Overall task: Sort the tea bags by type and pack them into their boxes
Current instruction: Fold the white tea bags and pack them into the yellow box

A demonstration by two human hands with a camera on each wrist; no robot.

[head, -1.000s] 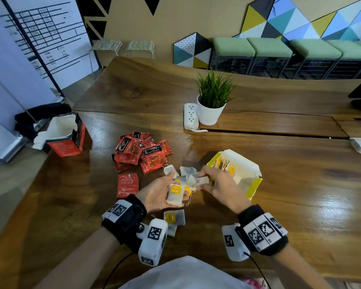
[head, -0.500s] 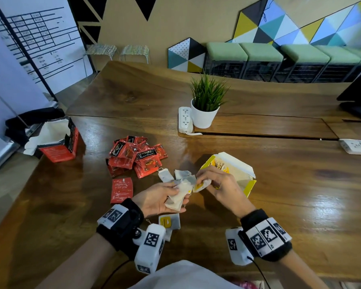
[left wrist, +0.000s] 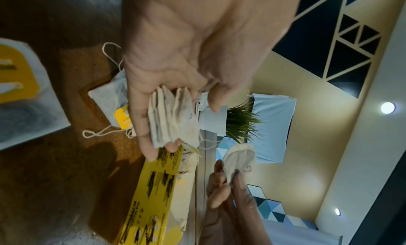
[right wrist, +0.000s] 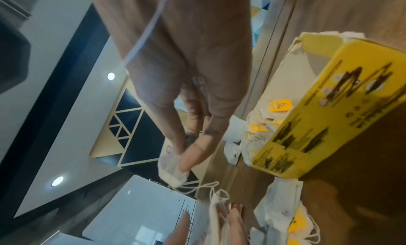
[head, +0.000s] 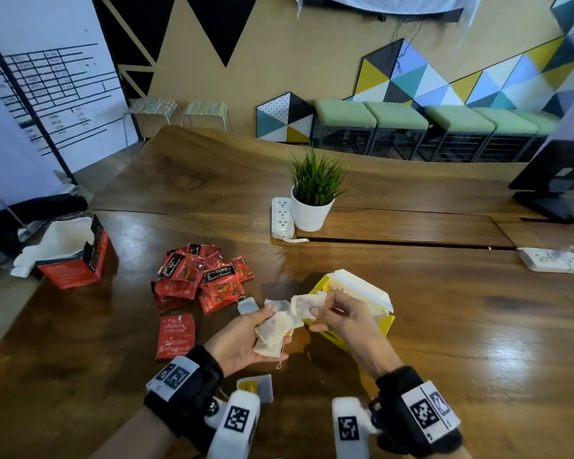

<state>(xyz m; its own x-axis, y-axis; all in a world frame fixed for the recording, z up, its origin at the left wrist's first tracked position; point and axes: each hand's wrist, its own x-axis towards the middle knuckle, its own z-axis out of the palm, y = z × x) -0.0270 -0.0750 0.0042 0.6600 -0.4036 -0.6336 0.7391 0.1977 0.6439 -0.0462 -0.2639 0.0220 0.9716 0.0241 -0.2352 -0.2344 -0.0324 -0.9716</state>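
Observation:
My left hand [head: 246,339] holds a small stack of white paper tea bags [head: 274,332], pressed between thumb and fingers, seen edge-on in the left wrist view as the stack [left wrist: 173,117]. My right hand [head: 338,313] pinches one white tea bag [head: 304,306] between thumb and forefinger, just left of the open yellow box [head: 375,303]; that bag [right wrist: 172,169] trails a string. The yellow box [right wrist: 342,110] holds tea bags with yellow tags. Loose white tea bags [head: 247,306] lie on the table. A pile of red sachets [head: 199,279] lies to the left, with an open red box [head: 73,256] further left.
A potted plant [head: 314,193] and a white power strip [head: 282,217] stand behind the work area. Another power strip [head: 550,260] lies at the right. One tea bag with a yellow tag [head: 257,387] lies near my left wrist. The wooden table [head: 478,342] extends right.
My head has tilted up, showing more of the wall. The right hand has lifted one white tea bag away from the bunch, and the left hand has gathered its bags into a stack.

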